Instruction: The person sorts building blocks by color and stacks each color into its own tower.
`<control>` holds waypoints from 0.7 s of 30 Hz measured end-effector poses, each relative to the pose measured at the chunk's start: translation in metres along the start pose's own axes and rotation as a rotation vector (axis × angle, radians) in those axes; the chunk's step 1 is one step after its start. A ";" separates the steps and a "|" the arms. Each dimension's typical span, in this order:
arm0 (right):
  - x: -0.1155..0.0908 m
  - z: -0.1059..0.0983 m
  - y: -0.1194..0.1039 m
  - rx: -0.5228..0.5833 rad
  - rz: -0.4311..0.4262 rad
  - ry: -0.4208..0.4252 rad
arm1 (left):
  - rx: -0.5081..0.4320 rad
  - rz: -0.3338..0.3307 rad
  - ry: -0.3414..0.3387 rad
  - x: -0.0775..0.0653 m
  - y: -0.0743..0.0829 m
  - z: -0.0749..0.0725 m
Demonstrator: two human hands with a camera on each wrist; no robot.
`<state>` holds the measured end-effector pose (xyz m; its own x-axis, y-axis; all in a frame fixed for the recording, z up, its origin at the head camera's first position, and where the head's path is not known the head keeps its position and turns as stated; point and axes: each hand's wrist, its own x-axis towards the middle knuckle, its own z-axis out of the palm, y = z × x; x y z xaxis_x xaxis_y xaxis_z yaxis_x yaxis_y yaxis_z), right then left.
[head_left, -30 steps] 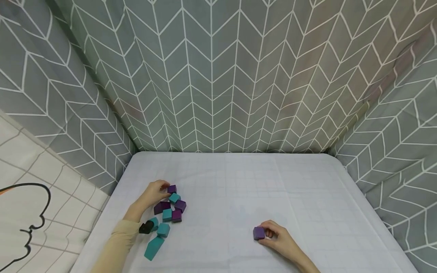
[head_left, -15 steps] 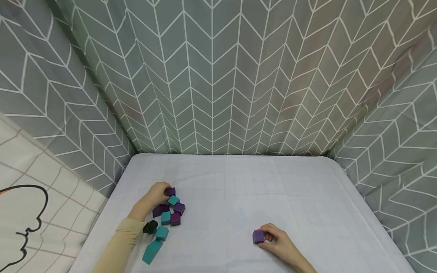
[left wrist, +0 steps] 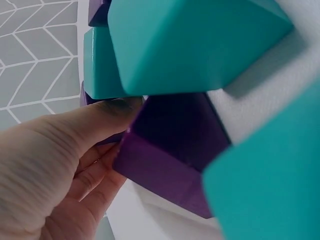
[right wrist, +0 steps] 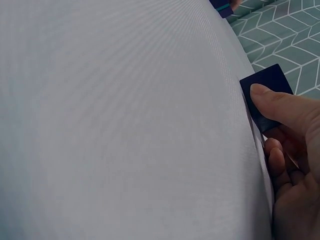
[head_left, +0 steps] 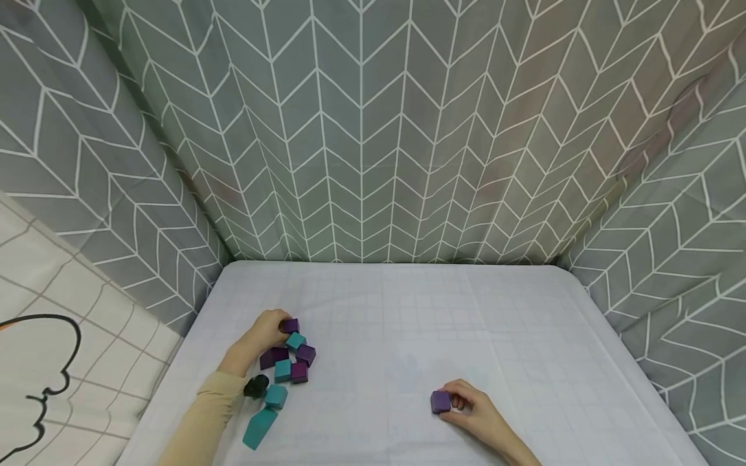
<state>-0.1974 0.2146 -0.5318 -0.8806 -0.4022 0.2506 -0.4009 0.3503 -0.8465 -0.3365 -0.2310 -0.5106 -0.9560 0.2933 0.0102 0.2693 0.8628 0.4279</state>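
Note:
At the far end of the group of blocks, my left hand [head_left: 263,335] holds a small purple cube [head_left: 291,325] between thumb and fingers. In the left wrist view that cube is mostly hidden behind the thumb [left wrist: 95,122]. Close to this hand are a teal cube [head_left: 295,341], a dark purple block [head_left: 274,357] and another purple cube [head_left: 305,354]. To the right, apart from the group, my right hand [head_left: 479,417] pinches a purple cube [head_left: 440,402] at the table surface. The right wrist view shows the thumb [right wrist: 280,102] across this cube's face.
Nearer the front lie a teal cube [head_left: 282,370], a magenta-purple cube [head_left: 300,372], another teal block [head_left: 276,396] and a long teal block with a pointed end [head_left: 259,428]. All are on the white-covered table [head_left: 373,310]. Patterned grey curtains [head_left: 361,129] enclose it.
My left hand's fingers have come closer around the far purple cube, and its wrist has turned slightly. My right hand stays at its cube. The head view has shifted a little.

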 end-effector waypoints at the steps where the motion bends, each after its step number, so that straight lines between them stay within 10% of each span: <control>1: 0.000 0.000 -0.001 0.000 -0.005 0.001 | -0.001 -0.004 -0.006 0.000 0.000 0.000; 14: -0.003 -0.001 0.027 -0.019 -0.049 0.005 | -0.006 -0.001 -0.076 0.008 0.006 -0.007; 21: -0.005 0.002 0.030 0.012 -0.038 -0.014 | 0.032 0.017 -0.006 0.000 -0.001 -0.032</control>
<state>-0.2047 0.2249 -0.5592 -0.8614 -0.4265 0.2760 -0.4305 0.3245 -0.8422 -0.3408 -0.2451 -0.4825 -0.9504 0.3107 0.0121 0.2896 0.8703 0.3984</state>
